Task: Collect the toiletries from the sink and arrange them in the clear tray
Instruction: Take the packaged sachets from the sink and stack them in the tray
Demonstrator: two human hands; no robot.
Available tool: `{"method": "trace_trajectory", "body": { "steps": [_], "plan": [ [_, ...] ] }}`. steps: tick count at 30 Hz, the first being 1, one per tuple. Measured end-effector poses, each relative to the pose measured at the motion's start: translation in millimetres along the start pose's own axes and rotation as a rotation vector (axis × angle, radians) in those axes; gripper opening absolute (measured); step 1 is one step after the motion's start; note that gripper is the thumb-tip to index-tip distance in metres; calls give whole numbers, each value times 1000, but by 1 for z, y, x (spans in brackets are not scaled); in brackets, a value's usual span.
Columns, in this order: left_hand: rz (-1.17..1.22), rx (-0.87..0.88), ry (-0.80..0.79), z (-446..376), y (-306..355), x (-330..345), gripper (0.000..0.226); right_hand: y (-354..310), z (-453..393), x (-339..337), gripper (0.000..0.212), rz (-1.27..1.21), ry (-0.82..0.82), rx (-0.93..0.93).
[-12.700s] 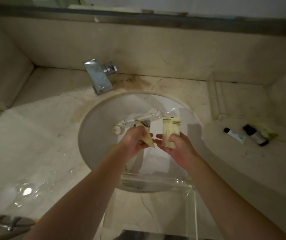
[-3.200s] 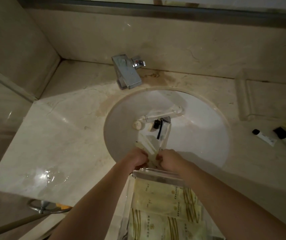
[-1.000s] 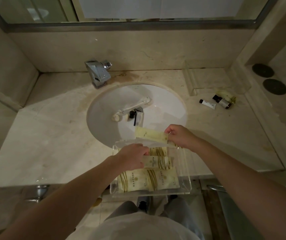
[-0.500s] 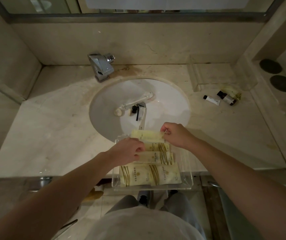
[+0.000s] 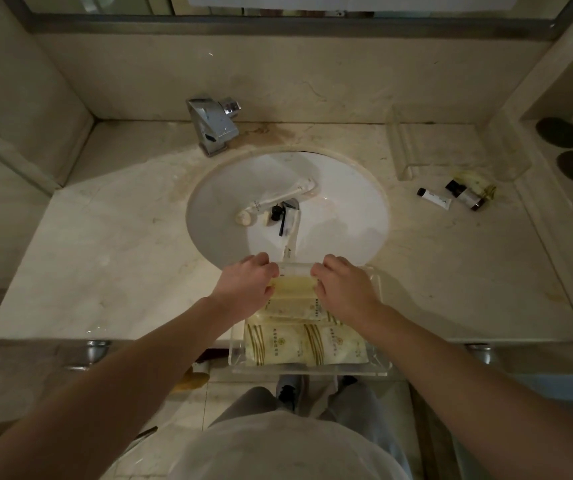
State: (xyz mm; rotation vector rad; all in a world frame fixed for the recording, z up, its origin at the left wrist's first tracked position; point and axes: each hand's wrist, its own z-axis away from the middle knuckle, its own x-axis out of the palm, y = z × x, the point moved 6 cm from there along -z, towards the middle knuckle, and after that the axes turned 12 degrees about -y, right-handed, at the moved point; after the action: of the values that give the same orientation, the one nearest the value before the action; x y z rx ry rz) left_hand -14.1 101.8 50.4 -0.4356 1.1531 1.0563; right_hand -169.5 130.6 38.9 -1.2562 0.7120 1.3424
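Marble counter (image 5: 112,258), frame centre: my left hand (image 5: 243,289) and right hand (image 5: 344,289) are pinching a yellow packet (image 5: 293,284) over the clear tray (image 5: 377,367).

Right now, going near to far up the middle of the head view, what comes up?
Clear tray → cream packets → both hands on the far packet → sink → faucet → mirror frame.
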Motion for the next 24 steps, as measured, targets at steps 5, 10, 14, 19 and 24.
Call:
{"method": "trace_trajectory", "body": {
  "steps": [5, 10, 14, 19, 24],
  "plan": [
    [-61, 13, -20, -2, 2, 0, 29, -7, 15, 5, 13, 212, 126, -32],
    [-109, 5, -78, -6, 5, 3, 26, -7, 17, 7, 15, 252, 112, -19],
    [-108, 9, -125, -7, 5, 8, 27, -3, 16, 13, 15, 173, 40, -4],
    [-99, 9, -135, -7, 4, 7, 28, -2, 9, 16, 30, 150, -100, 16],
    [-85, 11, -93, -5, 6, 2, 29, -6, 3, 14, 40, 92, -142, -7]
  ]
}}
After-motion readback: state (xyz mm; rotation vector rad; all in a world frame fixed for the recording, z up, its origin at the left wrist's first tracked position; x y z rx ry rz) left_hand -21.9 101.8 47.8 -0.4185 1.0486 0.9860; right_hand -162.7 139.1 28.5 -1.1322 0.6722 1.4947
